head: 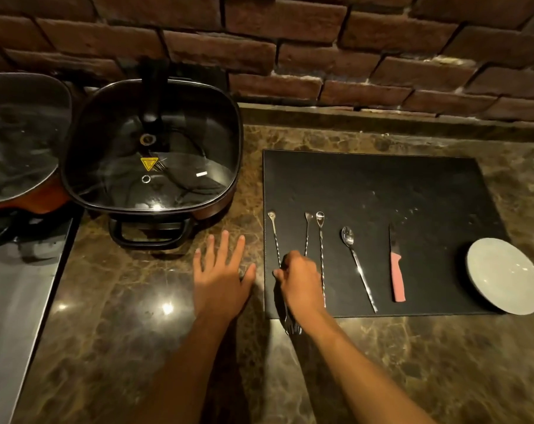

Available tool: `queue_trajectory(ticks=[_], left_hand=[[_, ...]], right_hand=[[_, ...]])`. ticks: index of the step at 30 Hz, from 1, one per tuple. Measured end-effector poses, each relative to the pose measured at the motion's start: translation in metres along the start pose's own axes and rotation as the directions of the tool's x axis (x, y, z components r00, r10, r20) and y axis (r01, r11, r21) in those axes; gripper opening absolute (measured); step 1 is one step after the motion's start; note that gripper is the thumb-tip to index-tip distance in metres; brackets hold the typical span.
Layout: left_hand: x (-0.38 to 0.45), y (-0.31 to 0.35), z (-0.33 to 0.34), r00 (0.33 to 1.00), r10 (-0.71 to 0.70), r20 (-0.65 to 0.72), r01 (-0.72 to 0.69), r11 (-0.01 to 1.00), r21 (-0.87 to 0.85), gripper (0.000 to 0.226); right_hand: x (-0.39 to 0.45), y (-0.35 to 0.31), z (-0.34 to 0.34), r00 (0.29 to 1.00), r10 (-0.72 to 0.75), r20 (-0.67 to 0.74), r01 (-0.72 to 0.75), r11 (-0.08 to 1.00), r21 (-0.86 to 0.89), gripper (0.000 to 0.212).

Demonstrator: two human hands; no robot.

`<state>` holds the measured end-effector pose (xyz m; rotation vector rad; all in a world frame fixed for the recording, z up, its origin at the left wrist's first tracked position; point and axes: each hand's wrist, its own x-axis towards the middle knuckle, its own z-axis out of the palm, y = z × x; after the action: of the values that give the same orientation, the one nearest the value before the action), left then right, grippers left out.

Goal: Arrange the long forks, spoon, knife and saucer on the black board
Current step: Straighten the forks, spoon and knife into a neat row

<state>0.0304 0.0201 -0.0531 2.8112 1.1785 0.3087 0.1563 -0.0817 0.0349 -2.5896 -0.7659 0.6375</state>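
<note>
Long forks point(306, 237), thin, stiff and slippery, are lined up at the left of the black board point(382, 185).
The left hand point(220, 276) is spread flat and empty on the bench point(137, 301); the right hand point(299, 280) is closed around two fork shafts mid-length, tines overhanging the near edge. Spoon point(356, 264), knife point(396, 270) and fragile saucer point(504, 275) are spaced rightward; open room is left behind.

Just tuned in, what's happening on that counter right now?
A person is laying cutlery in a row on the black board. The right hand is closed over two of the long forks at the board's left edge, their tines poking past the near edge; the third lies just beside it. The left hand rests flat and open on the marble counter. The spoon, pink-handled knife and saucer already sit to the right.
</note>
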Motion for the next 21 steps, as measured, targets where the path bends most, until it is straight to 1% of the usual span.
queue_trajectory(ticks=[5,9,11,13,16,18,21], left_hand=[[0.002,0.001,-0.001,0.999,-0.027,0.037,0.027,0.999,-0.016,0.065],[0.002,0.001,-0.001,0.999,-0.032,0.031,0.032,0.999,-0.025,0.065],[0.002,0.001,0.000,0.999,-0.033,0.022,0.034,0.999,-0.029,0.065],[0.002,0.001,0.001,0.999,-0.032,0.023,0.033,0.999,-0.034,0.065],[0.002,0.001,0.000,0.998,-0.040,0.040,0.041,0.999,-0.031,0.065],[0.003,0.001,-0.001,0.997,-0.050,0.055,0.052,0.998,-0.029,0.066],[0.004,0.002,-0.003,0.995,-0.061,0.083,0.063,0.998,-0.029,0.066]], right_hand=[[0.006,-0.003,0.001,1.000,-0.013,-0.012,0.013,0.998,-0.056,0.006],[0.013,-0.006,-0.002,0.999,0.013,0.036,-0.010,0.996,-0.090,0.004],[0.016,-0.007,-0.002,0.997,0.052,0.059,-0.048,0.997,-0.056,0.008],[0.018,-0.009,-0.002,0.993,0.088,0.074,-0.090,0.996,0.021,0.011],[0.021,-0.012,-0.001,0.991,0.099,0.087,-0.110,0.985,0.134,0.013],[0.024,-0.013,-0.001,0.993,0.082,0.090,-0.095,0.984,0.148,0.013],[0.028,-0.014,-0.002,0.996,0.071,0.048,-0.075,0.992,0.100,0.014]])
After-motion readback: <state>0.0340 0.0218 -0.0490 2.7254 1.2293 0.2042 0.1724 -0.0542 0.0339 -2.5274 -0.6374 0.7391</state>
